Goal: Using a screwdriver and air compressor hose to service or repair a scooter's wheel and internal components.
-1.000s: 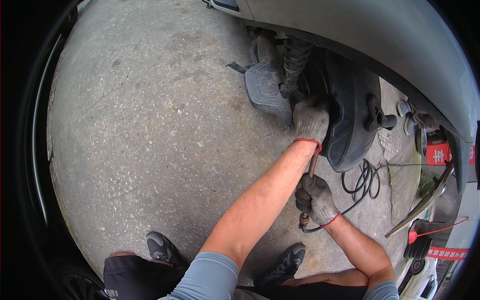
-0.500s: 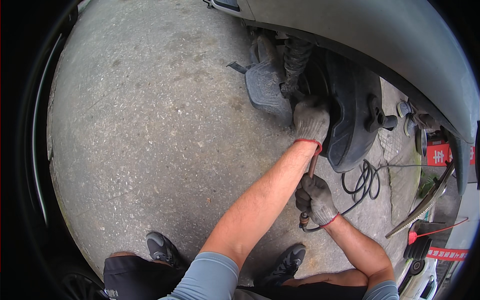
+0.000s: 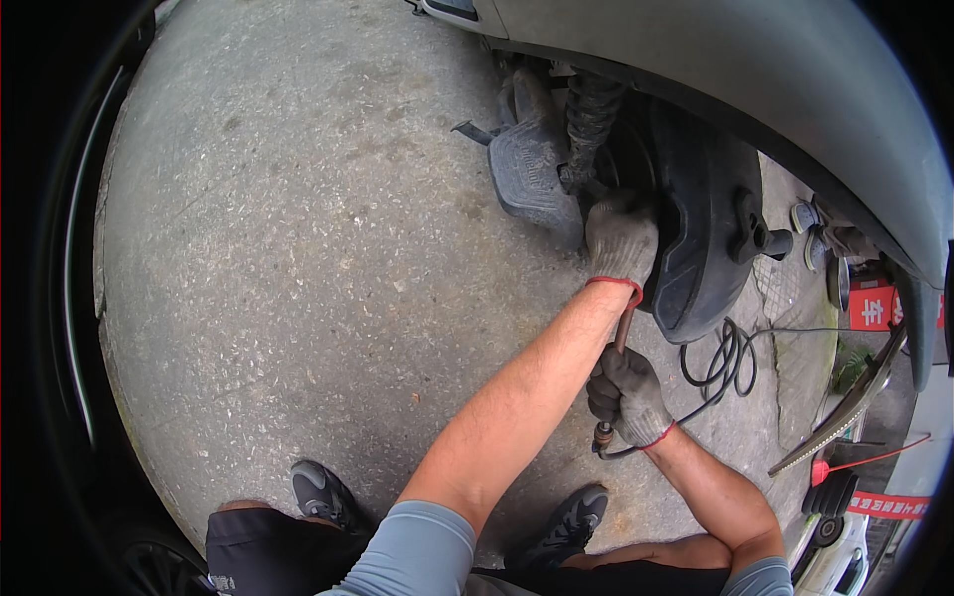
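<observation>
My right hand (image 3: 630,397), in a grey glove with dark palm and fingers, is closed around a slim, rod-shaped air tool (image 3: 624,330). A metal fitting (image 3: 603,434) at the tool's near end joins a black hose (image 3: 626,455). The tool runs away from me and passes under my left wrist, so its far end is hidden. Farther off, my left hand (image 3: 621,241), gloved alike, reaches in among the car's wheel parts. Its knuckles look bent, but what the fingers hold is in shadow. Close by are a coil spring strut (image 3: 590,114) and a dark wheel-arch liner (image 3: 711,233).
Above hangs the car's grey body panel (image 3: 755,50). A dusty plastic guard (image 3: 532,174) droops left of the strut. Coils of black hose (image 3: 730,358) lie on the concrete floor (image 3: 298,248). Red signs (image 3: 872,308) and another person's shoes (image 3: 807,217) are at the right.
</observation>
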The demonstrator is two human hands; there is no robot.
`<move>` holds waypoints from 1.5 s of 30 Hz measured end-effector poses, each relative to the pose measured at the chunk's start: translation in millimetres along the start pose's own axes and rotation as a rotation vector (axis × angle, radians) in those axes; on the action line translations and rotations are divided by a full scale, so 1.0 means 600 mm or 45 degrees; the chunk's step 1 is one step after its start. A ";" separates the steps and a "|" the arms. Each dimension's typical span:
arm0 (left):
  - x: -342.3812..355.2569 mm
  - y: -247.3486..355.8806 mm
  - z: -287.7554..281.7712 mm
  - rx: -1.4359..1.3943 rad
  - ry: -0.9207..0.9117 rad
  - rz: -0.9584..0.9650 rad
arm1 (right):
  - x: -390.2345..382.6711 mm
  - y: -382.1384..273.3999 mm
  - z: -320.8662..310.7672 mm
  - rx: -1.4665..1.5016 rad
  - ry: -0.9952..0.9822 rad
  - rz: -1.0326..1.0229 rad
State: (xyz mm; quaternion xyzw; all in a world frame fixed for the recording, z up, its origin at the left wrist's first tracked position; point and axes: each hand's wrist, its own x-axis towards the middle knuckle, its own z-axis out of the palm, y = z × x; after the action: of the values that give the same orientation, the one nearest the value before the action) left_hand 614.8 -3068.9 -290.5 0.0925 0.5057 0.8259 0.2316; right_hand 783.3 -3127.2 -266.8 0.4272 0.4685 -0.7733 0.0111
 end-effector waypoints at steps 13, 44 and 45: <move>0.001 0.003 0.000 0.049 -0.004 -0.020 | 0.004 0.004 0.000 -0.086 0.058 -0.018; -0.002 0.010 -0.002 0.050 0.000 -0.009 | 0.003 0.002 -0.001 -0.024 0.010 0.004; -0.001 0.009 -0.001 0.019 0.005 0.005 | 0.004 0.002 -0.001 -0.029 0.006 0.000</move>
State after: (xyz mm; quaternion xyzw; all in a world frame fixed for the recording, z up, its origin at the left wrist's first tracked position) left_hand 613.6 -3071.7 -286.1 0.0937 0.5120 0.8228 0.2283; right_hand 782.7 -3126.8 -269.2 0.4289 0.4771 -0.7669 0.0148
